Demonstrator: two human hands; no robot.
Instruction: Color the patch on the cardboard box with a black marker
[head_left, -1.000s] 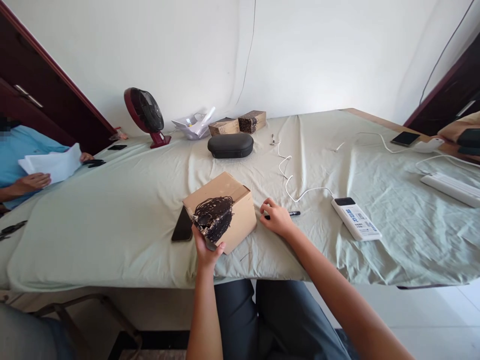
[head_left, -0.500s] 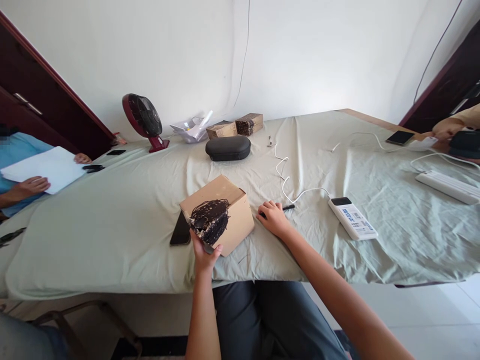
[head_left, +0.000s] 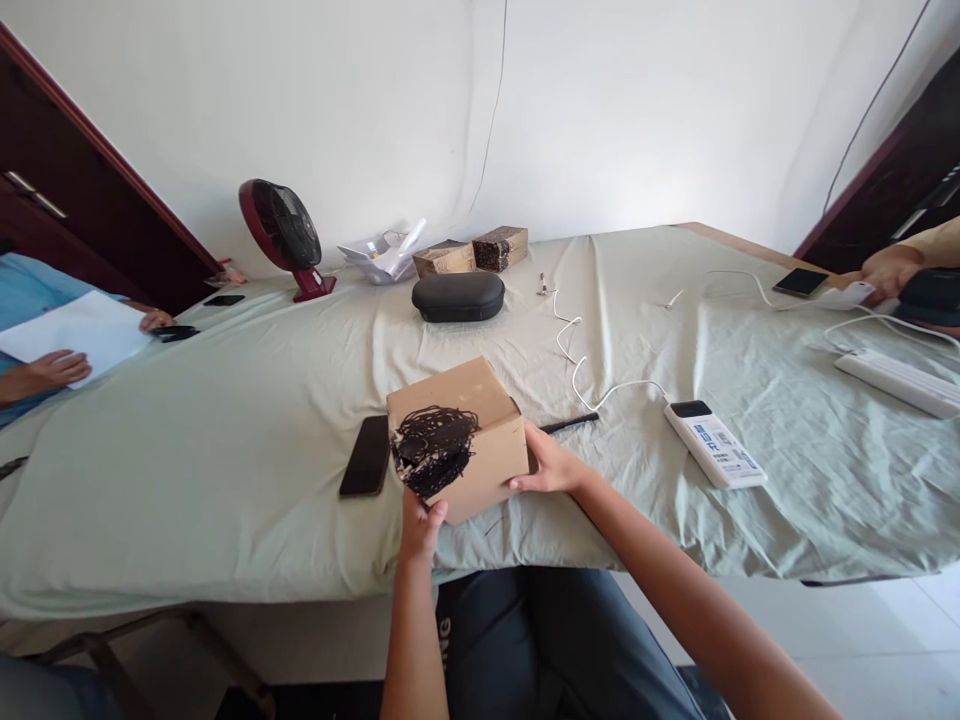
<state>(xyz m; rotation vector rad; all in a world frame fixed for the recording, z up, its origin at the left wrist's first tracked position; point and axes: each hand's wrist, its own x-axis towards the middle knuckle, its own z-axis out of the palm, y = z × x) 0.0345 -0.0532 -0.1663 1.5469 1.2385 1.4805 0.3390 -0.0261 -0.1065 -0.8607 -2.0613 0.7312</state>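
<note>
A cardboard box [head_left: 491,455] with dense black scribbles on its left corner is held between my two hands, tilted over the cloth. My left hand [head_left: 421,525] grips its lower left corner, thumb on the near face and the other fingers hidden beneath. Against the right side is my right hand [head_left: 551,462], thumb on the near face, fingers behind the edge. A black pen [head_left: 574,423] lies just beyond my right hand. To the left of the box a dark phone [head_left: 366,457] rests flat on the cloth.
Behind stand a black case [head_left: 457,297], two smaller boxes [head_left: 500,248] and a red fan [head_left: 289,235]. A white power bank [head_left: 716,445] with a cable lies right. One person holds paper [head_left: 75,335] at left; another person's hand [head_left: 892,272] shows at far right.
My right hand has let go of the black pen and taken hold of the box's right side. The box and my left hand have shifted slightly right, uncovering more of the phone.
</note>
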